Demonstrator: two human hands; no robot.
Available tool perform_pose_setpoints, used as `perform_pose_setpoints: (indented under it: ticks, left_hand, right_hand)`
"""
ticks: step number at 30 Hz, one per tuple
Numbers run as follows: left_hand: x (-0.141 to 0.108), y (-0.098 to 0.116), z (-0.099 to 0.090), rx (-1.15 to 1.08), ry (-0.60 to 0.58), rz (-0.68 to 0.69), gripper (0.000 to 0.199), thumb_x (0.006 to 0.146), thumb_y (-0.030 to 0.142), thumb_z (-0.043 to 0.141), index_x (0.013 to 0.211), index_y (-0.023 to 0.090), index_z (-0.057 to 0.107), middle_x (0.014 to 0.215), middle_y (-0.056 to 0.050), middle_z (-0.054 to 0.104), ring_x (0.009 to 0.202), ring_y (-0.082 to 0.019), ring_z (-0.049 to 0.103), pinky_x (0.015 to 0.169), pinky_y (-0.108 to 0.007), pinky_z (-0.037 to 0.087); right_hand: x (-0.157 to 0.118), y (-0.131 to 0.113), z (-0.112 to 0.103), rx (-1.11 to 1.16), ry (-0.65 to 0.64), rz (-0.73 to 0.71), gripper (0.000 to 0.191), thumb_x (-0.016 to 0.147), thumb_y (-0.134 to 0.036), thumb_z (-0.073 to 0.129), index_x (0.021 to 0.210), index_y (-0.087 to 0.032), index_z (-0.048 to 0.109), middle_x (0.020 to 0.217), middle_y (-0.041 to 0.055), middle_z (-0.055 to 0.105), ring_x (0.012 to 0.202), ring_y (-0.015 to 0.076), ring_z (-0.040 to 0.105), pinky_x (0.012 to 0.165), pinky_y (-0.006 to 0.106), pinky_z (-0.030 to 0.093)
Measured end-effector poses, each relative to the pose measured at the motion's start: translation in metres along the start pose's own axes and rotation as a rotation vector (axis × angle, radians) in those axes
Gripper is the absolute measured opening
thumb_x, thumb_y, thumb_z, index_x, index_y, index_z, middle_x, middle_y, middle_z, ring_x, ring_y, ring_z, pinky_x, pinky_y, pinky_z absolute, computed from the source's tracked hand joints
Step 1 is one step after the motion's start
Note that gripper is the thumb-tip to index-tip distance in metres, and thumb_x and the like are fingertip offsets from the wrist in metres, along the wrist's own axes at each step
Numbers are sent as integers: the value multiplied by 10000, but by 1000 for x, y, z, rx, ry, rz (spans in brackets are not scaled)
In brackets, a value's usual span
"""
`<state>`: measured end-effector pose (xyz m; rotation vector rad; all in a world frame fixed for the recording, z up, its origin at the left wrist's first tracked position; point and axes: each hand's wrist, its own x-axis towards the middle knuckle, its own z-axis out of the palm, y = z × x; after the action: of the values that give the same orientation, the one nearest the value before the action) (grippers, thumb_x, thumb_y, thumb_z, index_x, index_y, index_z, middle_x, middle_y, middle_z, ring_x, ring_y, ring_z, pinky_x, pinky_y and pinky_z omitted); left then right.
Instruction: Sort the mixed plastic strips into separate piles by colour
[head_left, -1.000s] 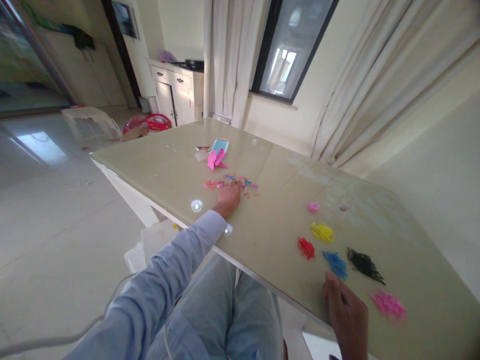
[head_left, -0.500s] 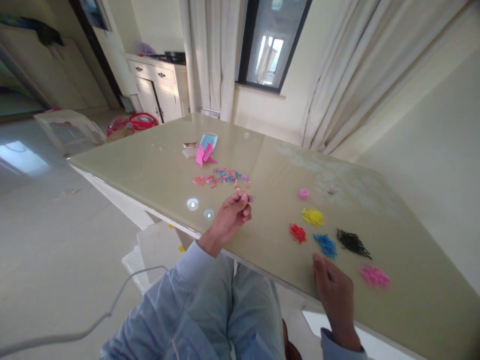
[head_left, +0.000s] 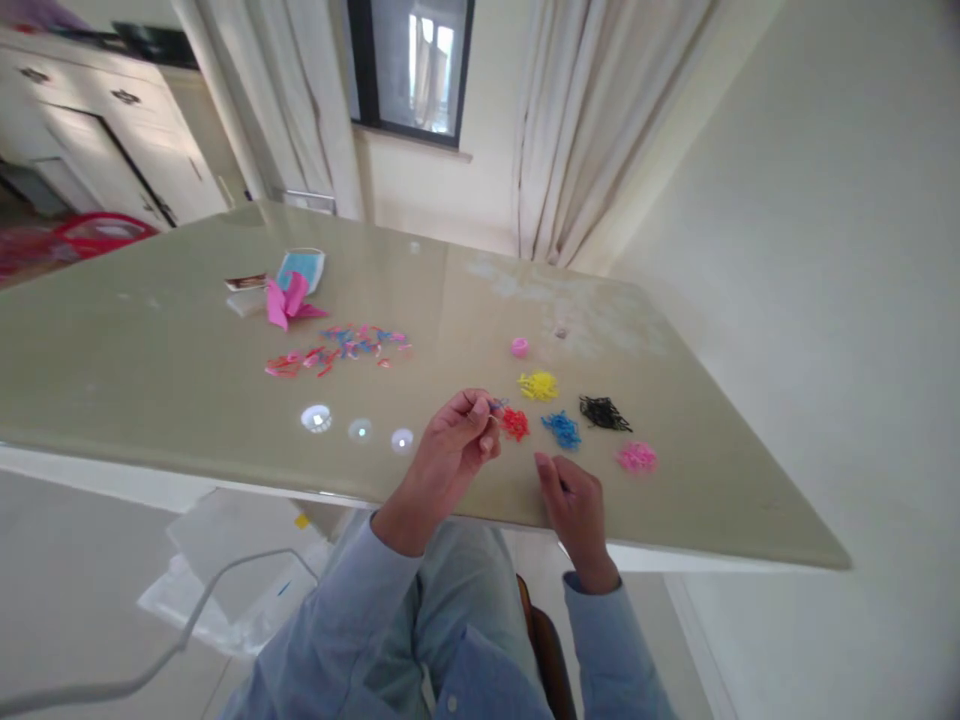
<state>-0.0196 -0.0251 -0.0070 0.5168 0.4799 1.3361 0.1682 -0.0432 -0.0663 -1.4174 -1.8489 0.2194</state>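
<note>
My left hand (head_left: 454, 445) is closed in a pinch around a few small coloured rubber bands (head_left: 496, 405), with bluish and pale ends poking out at its fingertips. Those tips are right beside the red pile (head_left: 515, 424). Curled into a loose fist at the table's near edge, my right hand (head_left: 576, 497) lies just below the blue pile (head_left: 562, 430); whether anything is inside it is hidden. Around these lie a yellow pile (head_left: 538, 386), a black pile (head_left: 604, 413) and a pink pile (head_left: 637, 457). Mixed-colour bands (head_left: 360, 342) are scattered to the left.
Farther back on the glossy table (head_left: 450, 300) sits a small pink roll (head_left: 520, 347). At the left are crumpled pink paper (head_left: 289, 300), a blue face mask (head_left: 301, 270) and a small flat packet (head_left: 246, 283). A grey cable (head_left: 187, 625) runs below the table.
My left hand has moved right, from near the mixed bands to the red pile, still pinching bands. My right hand stays fisted near the blue pile. The view has turned right.
</note>
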Motion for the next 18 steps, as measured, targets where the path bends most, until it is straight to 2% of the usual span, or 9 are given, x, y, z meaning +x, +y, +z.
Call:
perform_pose_setpoints:
  ticks: [4,7,10,14,16,18]
  left_hand:
    - [12,-23,13,106,-68,-47,297,751,358,782,842,162,579,687,35,554,509,-42,417,524,-191,333]
    - [21,-37,19,279,-100,-59,281,786,398,720,860,171,572,671,40,542,497,-53,402,514,-201,335]
    - [34,-47,23,633,-101,25,185,833,359,618,825,182,566,682,21,560,554,-93,458,552,-225,385]
    - [56,-56,29,1228,-124,190,109,864,229,510,783,200,578,820,-27,654,792,-162,575,785,-294,463]
    - [68,-59,32,1403,-170,205,129,879,217,491,799,202,592,855,-37,678,832,-177,597,828,-311,467]
    - [80,-63,34,1487,-212,189,129,883,205,499,820,194,611,883,-47,697,847,-181,618,832,-309,474]
  right_hand:
    - [0,-2,2,-17,18,-27,484,1004,-366,454,562,-213,331,514,-68,311,486,89,306,503,259,228]
    - [-1,-2,2,-12,27,-33,465,1008,-333,450,570,-211,353,523,-62,334,483,88,326,503,264,227]
    - [-2,-2,2,0,40,-32,456,1008,-302,444,569,-211,360,528,-56,350,484,90,331,505,268,228]
    - [-2,-2,1,19,68,-36,457,996,-291,442,555,-217,347,523,-49,366,484,96,328,503,271,228]
    - [-2,-2,0,37,81,-30,458,991,-287,446,551,-217,338,519,-50,362,479,95,327,504,272,225]
    - [-3,-2,0,59,92,-11,463,989,-284,450,548,-215,328,513,-53,351,474,93,322,505,273,222]
